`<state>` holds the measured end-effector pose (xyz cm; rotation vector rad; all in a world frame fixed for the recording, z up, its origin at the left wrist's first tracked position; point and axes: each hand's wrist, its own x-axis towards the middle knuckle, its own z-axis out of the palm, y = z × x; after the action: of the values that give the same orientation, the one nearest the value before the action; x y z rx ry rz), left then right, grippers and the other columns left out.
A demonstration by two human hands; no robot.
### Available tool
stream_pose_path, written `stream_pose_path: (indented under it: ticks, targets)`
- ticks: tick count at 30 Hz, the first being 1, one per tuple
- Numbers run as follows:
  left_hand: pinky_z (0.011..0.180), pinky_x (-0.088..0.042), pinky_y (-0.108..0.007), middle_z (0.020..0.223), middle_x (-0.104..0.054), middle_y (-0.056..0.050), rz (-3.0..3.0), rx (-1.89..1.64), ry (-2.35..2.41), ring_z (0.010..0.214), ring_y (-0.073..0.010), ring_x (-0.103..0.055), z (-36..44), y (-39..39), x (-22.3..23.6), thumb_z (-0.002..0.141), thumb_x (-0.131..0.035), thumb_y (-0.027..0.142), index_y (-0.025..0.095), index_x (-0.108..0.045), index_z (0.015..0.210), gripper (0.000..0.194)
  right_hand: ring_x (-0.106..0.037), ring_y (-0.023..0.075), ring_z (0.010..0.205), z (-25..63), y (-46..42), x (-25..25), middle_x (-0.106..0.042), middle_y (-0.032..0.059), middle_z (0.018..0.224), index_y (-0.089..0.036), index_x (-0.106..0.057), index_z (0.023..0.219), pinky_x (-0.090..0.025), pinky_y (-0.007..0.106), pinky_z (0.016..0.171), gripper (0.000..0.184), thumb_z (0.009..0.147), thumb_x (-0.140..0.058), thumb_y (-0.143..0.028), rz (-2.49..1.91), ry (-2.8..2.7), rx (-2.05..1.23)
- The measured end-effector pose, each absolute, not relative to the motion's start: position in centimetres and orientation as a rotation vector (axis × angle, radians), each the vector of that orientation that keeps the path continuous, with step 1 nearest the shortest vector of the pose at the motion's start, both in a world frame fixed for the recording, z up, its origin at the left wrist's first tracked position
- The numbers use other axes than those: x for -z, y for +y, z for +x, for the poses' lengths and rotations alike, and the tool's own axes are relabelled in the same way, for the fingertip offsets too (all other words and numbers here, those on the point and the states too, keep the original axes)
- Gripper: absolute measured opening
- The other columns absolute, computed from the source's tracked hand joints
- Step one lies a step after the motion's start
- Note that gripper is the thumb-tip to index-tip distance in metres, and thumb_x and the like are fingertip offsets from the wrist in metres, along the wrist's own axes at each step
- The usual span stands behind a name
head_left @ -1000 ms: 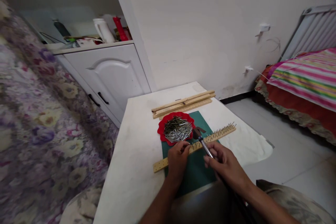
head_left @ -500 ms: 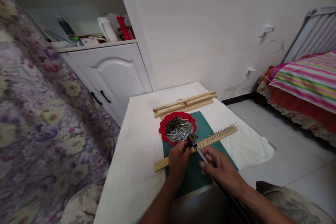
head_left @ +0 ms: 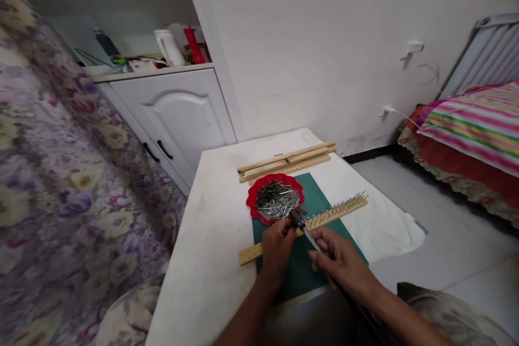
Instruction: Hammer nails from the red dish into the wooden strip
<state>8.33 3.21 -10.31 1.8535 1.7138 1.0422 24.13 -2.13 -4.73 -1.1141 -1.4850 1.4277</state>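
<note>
My right hand (head_left: 338, 257) is closed round the shaft of a hammer (head_left: 310, 237), whose dark head is just above a wooden strip and close to my left fingertips. My left hand (head_left: 278, 243) rests over the strip with its fingers pinched; whatever is between them is too small to make out. The wooden strip (head_left: 251, 254) lies slantwise across a green mat (head_left: 302, 275). Rows of nails (head_left: 344, 206) stand up from its right part, while its left end shows small holes. Behind my left hand, a red scalloped dish (head_left: 252, 208) holds a heap of loose nails (head_left: 278, 200).
Several wooden strips (head_left: 287, 161) lie together at the back of the white table (head_left: 211, 227). A floral curtain (head_left: 81, 200) hangs at the left, beside a white cabinet (head_left: 178, 124). At the right is a bed with a striped cover (head_left: 478, 119).
The view has shifted very slightly. Both hands, the hammer and the wooden strip keep nearly the same places.
</note>
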Motion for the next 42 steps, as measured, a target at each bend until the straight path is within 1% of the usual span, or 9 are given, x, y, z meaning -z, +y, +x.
stream_pose_path:
  ticks: [9,14,16,18,21,25,31,38,42]
  targets:
    - [0.061,-0.041,-0.021,0.073,-0.067,0.0,1.854,-1.112,1.597,0.064,-0.0122,-0.058,8.0,2.6,9.9,0.077,-0.054,0.021,0.019,-0.066,0.079,0.012,-0.035,0.0029,0.034,24.6,-2.1,4.3,-0.052,-0.0073,0.062,-0.02,-0.049,0.093,-0.029,0.013,0.03,0.014,0.082,-0.054,-0.027,-1.104,-1.364,-1.439]
    - [0.062,-0.042,-0.022,0.075,-0.064,0.0,1.904,-1.137,1.629,0.066,-0.0128,-0.057,6.2,2.1,8.4,0.081,-0.051,0.024,0.019,-0.063,0.081,0.012,-0.035,0.0027,0.034,25.0,-1.9,4.3,-0.051,-0.0076,0.061,-0.02,-0.048,0.089,-0.031,0.013,0.031,0.012,0.082,-0.053,-0.028,-1.073,-1.335,-1.439]
    - [0.065,-0.043,-0.023,0.079,-0.063,-0.001,1.966,-1.151,1.66,0.07,-0.0133,-0.057,5.3,2.7,7.6,0.082,-0.049,0.023,0.02,-0.062,0.085,0.013,-0.034,0.0029,0.034,25.0,-1.8,4.4,-0.051,-0.0075,0.061,-0.02,-0.048,0.089,-0.032,0.013,0.031,0.012,0.082,-0.053,-0.028,-1.073,-1.33,-1.434]
    - [0.072,-0.043,-0.025,0.086,-0.063,-0.002,2.074,-1.113,1.671,0.08,-0.0145,-0.057,4.8,3.8,7.1,0.083,-0.048,0.02,0.02,-0.062,0.088,0.015,-0.034,0.0035,0.035,24.9,-1.7,4.3,-0.051,-0.007,0.061,-0.02,-0.049,0.089,-0.032,0.014,0.031,0.013,0.081,-0.054,-0.028,-1.082,-1.33,-1.431]
    - [0.078,-0.042,-0.027,0.095,-0.061,-0.003,2.206,-0.928,1.702,0.089,-0.0159,-0.056,4.6,5.9,6.8,0.081,-0.05,0.016,0.021,-0.063,0.091,0.018,-0.034,0.0044,0.036,24.7,-1.7,4.1,-0.05,-0.0068,0.06,-0.02,-0.049,0.088,-0.031,0.014,0.03,0.012,0.08,-0.055,-0.028,-1.093,-1.333,-1.432]
    - [0.072,-0.04,-0.025,0.094,-0.06,-0.002,2.283,-0.675,1.752,0.086,-0.0153,-0.056,4.9,7.6,7.1,0.079,-0.055,0.018,0.023,-0.064,0.09,0.016,-0.035,0.0048,0.038,24.6,-1.8,4.2,-0.051,-0.0063,0.061,-0.02,-0.049,0.085,-0.03,0.013,0.031,0.01,0.08,-0.055,-0.026,-1.1,-1.337,-1.432]
    - [0.062,-0.034,-0.023,0.087,-0.059,0.0,2.332,-0.527,1.87,0.079,-0.0145,-0.055,5.2,7.9,7.0,0.076,-0.057,0.02,0.022,-0.062,0.079,0.005,-0.035,0.0036,0.036,24.8,-1.8,4.4,-0.053,-0.0066,0.062,-0.02,-0.05,0.089,-0.03,0.013,0.031,0.011,0.08,-0.054,-0.024,-1.115,-1.325,-1.452]
    - [0.063,-0.034,-0.022,0.083,-0.058,0.001,2.284,-0.646,1.841,0.078,-0.0138,-0.054,5.4,7.4,6.8,0.073,-0.053,0.011,0.021,-0.057,0.077,0.011,-0.036,0.0049,0.036,24.7,-1.7,4.3,-0.052,-0.0069,0.06,-0.02,-0.05,0.089,-0.03,0.014,0.03,0.012,0.079,-0.055,-0.027,-1.108,-1.332,-1.431]
    - [0.061,-0.034,-0.021,0.076,-0.055,0.002,2.22,-0.757,1.815,0.07,-0.012,-0.052,5.7,7.1,6.5,0.072,-0.049,0.009,0.02,-0.055,0.074,0.013,-0.038,0.0055,0.039,24.7,-1.7,4.3,-0.052,-0.0062,0.061,-0.02,-0.051,0.087,-0.031,0.013,0.03,0.011,0.079,-0.055,-0.026,-1.107,-1.326,-1.427]
